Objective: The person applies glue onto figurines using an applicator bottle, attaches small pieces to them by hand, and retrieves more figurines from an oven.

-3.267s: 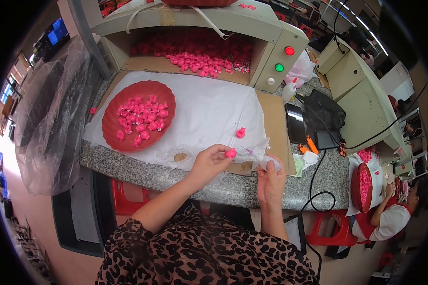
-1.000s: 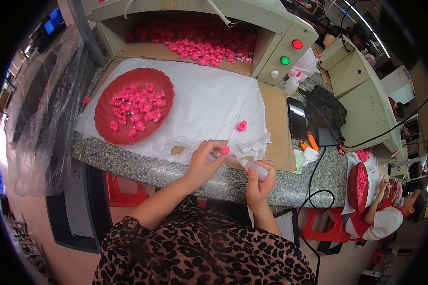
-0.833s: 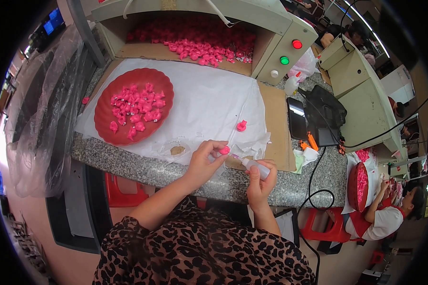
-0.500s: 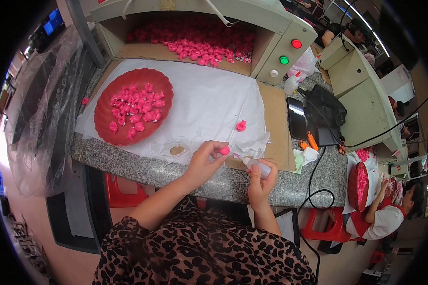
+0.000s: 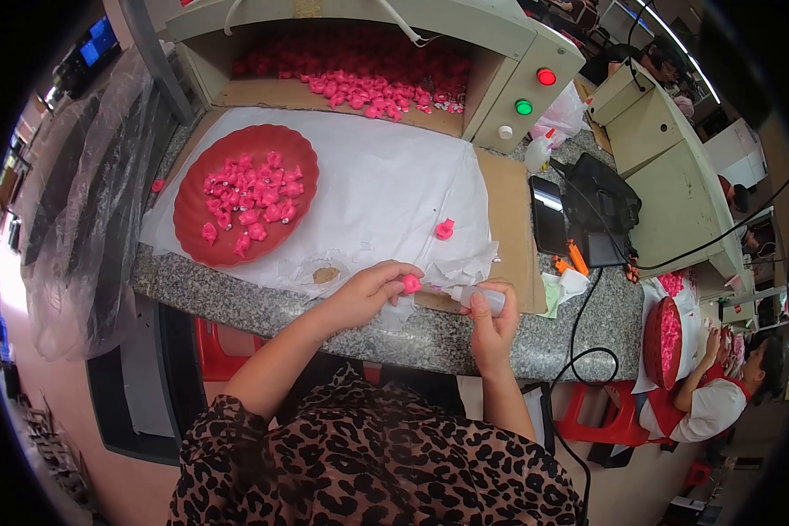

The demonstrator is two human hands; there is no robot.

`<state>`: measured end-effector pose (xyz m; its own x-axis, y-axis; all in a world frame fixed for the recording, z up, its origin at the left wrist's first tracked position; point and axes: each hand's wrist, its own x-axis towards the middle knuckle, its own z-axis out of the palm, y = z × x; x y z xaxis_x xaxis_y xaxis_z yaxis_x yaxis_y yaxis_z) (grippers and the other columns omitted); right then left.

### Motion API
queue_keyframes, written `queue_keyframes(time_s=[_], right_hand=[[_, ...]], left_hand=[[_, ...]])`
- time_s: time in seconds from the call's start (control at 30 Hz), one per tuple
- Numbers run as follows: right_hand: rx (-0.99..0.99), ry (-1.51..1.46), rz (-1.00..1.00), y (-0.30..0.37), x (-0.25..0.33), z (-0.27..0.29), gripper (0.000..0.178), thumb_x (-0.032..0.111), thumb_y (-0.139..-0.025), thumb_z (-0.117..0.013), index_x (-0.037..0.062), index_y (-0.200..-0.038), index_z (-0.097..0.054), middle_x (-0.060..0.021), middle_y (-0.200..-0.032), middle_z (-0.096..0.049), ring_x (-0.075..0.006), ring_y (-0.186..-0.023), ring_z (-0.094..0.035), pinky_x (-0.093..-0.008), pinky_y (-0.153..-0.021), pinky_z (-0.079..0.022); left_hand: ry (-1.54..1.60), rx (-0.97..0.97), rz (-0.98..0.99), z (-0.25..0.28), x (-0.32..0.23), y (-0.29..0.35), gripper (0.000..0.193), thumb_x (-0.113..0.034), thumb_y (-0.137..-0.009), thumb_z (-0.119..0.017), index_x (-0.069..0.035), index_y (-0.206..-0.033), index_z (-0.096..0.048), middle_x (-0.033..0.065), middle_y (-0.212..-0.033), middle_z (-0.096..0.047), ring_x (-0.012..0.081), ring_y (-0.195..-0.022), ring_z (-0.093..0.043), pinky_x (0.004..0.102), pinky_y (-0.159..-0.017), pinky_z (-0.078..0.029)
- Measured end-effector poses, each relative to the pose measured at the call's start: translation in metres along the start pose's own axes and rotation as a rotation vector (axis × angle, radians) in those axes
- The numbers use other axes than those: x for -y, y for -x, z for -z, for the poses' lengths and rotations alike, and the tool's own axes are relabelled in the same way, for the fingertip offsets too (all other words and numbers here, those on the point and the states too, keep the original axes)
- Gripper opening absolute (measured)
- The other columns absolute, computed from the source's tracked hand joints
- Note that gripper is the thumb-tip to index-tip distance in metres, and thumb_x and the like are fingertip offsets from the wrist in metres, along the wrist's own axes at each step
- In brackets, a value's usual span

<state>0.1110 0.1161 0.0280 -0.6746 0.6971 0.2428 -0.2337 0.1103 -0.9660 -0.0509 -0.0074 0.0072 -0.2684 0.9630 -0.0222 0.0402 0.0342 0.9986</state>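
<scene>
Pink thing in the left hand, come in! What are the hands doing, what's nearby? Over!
Left hand: pinching small pink piece. Right hand: gripping whitish squeeze bottle, pointed toward that piece. Nearby: loose pink piece on white paper.

The pink piece (image 5: 411,284) looks smooth, glossy plastic, the bottle (image 5: 492,302) translucent plastic — white paper (image 5: 377,193) matt, worktop (image 5: 394,342) speckled stone, sheeting (image 5: 79,228) crinkled and shiny

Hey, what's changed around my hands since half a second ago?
Your left hand with the small pink piece moved slightly left and down; your right hand drew the translucent white squeeze bottle slightly right and more level. Nothing was grasped or released. The round red scalloped dish and the lone pink piece on white paper stayed put.
</scene>
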Motion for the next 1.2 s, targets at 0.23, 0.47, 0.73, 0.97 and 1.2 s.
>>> queue_keyframes(time_s=[0.23, 0.47, 0.73, 0.97, 1.2], right_hand=[[0.036, 0.037, -0.007, 0.0, 0.003, -0.002, 0.013, 0.006, -0.082, -0.05, -0.0009, -0.09, -0.042, -0.007, -0.085, -0.044, -0.0116, -0.067, -0.048, -0.0218, -0.06, -0.041], [0.063, 0.06, 0.014, -0.001, 0.0, 0.0, 0.013, 0.007, -0.082, -0.05, -0.0007, -0.089, -0.042, -0.0073, -0.085, -0.044, -0.0112, -0.066, -0.047, -0.0211, -0.059, -0.04], [0.072, 0.09, 0.042, -0.003, -0.001, 0.001, 0.012, 0.006, -0.082, -0.05, -0.0006, -0.089, -0.042, -0.0074, -0.084, -0.044, -0.0109, -0.066, -0.047, -0.0209, -0.059, -0.04], [0.073, 0.091, 0.026, -0.001, 0.001, 0.002, 0.012, 0.006, -0.082, -0.05, -0.0008, -0.088, -0.042, -0.0072, -0.084, -0.043, -0.0107, -0.065, -0.047, -0.0205, -0.058, -0.04], [0.06, 0.099, 0.021, -0.001, 0.0, 0.002, 0.013, 0.008, -0.082, -0.05, -0.0008, -0.088, -0.042, -0.0071, -0.084, -0.044, -0.0113, -0.065, -0.048, -0.0211, -0.058, -0.041]], left_hand=[[-0.013, 0.019, 0.024, -0.001, -0.003, 0.0, 0.027, -0.009, -0.085, -0.041, -0.004, -0.111, -0.048, 0.0051, -0.093, -0.049, 0.0115, -0.072, -0.045, 0.0236, -0.069, -0.04], [-0.037, 0.033, 0.056, -0.001, -0.008, 0.001, 0.027, -0.012, -0.087, -0.04, -0.003, -0.111, -0.048, 0.0024, -0.092, -0.05, 0.0094, -0.073, -0.044, 0.0208, -0.069, -0.039], [-0.021, 0.029, 0.073, -0.002, -0.014, 0.002, 0.026, -0.012, -0.087, -0.04, -0.004, -0.111, -0.049, 0.0015, -0.089, -0.048, 0.0091, -0.073, -0.042, 0.0207, -0.069, -0.038], [-0.012, 0.005, 0.05, -0.003, -0.012, 0.003, 0.026, -0.013, -0.087, -0.04, -0.005, -0.111, -0.049, 0.0012, -0.088, -0.048, 0.0089, -0.072, -0.041, 0.0205, -0.068, -0.038], [-0.042, 0.023, 0.054, -0.002, -0.013, 0.002, 0.025, -0.012, -0.087, -0.041, -0.004, -0.11, -0.049, 0.0095, -0.1, -0.051, 0.0165, -0.094, -0.048, 0.0263, -0.081, -0.039]])
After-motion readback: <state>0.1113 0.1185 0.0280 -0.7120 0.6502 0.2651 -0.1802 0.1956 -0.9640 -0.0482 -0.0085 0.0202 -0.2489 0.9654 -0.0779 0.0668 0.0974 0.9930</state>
